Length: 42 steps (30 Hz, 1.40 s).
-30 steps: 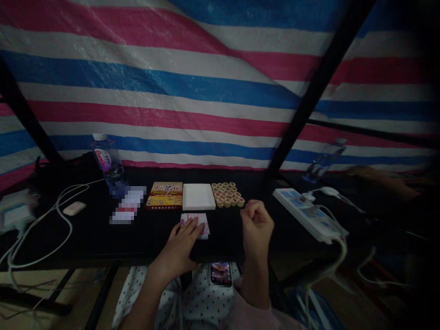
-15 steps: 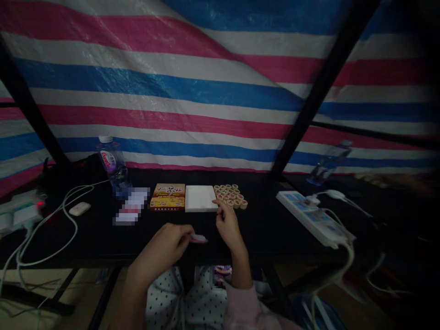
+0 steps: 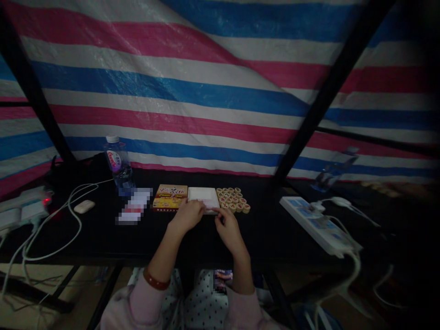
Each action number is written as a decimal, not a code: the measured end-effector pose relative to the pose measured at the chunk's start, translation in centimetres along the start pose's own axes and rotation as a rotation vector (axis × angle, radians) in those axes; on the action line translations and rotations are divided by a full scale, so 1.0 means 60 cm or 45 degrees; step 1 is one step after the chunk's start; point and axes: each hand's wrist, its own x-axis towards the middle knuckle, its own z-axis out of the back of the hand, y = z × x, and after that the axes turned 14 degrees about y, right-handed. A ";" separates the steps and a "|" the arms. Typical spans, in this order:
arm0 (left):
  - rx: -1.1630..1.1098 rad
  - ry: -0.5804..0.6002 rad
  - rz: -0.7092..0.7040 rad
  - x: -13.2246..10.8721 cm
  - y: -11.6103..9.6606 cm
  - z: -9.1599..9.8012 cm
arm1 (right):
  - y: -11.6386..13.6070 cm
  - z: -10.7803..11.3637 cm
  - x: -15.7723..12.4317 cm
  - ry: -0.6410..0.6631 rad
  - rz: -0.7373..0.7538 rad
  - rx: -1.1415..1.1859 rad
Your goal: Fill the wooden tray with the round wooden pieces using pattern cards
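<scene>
A shallow white open box (image 3: 202, 191) lies on the black table, with a pale folded sheet (image 3: 209, 203) inside it. My left hand (image 3: 188, 215) reaches over the box's front left part, fingers bent down onto the sheet and partly hiding it. At the front right corner, my right hand (image 3: 229, 228) grips the box edge, index finger stretched along it and the other fingers curled. Right beside the box stand rows of round wooden Chinese chess pieces (image 3: 234, 198) with red and dark markings. To its left is the printed yellow and red lid (image 3: 169, 197).
A water bottle (image 3: 118, 165) and a blurred-out card (image 3: 135, 206) stand left of the lid. Farther left lie white cables and a small white case (image 3: 84, 206). A white power strip (image 3: 316, 224) lies on the right, with another bottle (image 3: 335, 169) behind it.
My left hand has moved forward from near the table's front edge to the white box, bringing the folded sheet into it. My right hand has shifted to the box's front right corner.
</scene>
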 end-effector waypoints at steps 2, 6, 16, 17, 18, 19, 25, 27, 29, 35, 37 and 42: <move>-0.009 0.062 -0.004 -0.002 0.007 -0.015 | 0.000 -0.001 0.000 -0.001 0.004 0.000; -0.033 0.170 0.017 -0.004 0.014 -0.021 | 0.000 -0.003 0.000 -0.014 0.015 0.008; -0.008 -0.098 0.210 -0.017 0.036 -0.015 | 0.006 0.000 -0.002 -0.032 0.005 0.005; 0.000 -0.120 0.280 -0.028 0.042 -0.015 | 0.007 0.000 -0.002 -0.032 0.008 0.005; 0.006 -0.123 0.356 -0.040 0.049 -0.017 | 0.008 0.000 -0.003 -0.032 0.007 0.003; 0.009 -0.112 0.434 -0.053 0.056 -0.019 | 0.010 0.001 -0.003 -0.030 0.004 0.001; 0.067 -0.119 0.557 -0.111 0.069 -0.026 | 0.022 0.006 -0.004 0.033 -0.052 -0.034; 0.097 -0.190 0.563 -0.115 0.067 -0.025 | 0.024 0.007 -0.004 0.035 -0.065 -0.039; 0.117 -0.249 0.567 -0.114 0.067 -0.025 | 0.024 0.007 -0.004 0.036 -0.068 -0.037; 0.093 -0.317 0.622 -0.107 0.070 -0.032 | 0.017 0.004 -0.004 0.041 -0.056 -0.042; 0.063 -0.269 0.645 -0.107 0.069 -0.030 | 0.016 0.003 -0.004 0.036 -0.057 -0.041; 0.065 -0.203 0.669 -0.108 0.065 -0.021 | 0.019 0.004 -0.006 0.032 -0.069 -0.049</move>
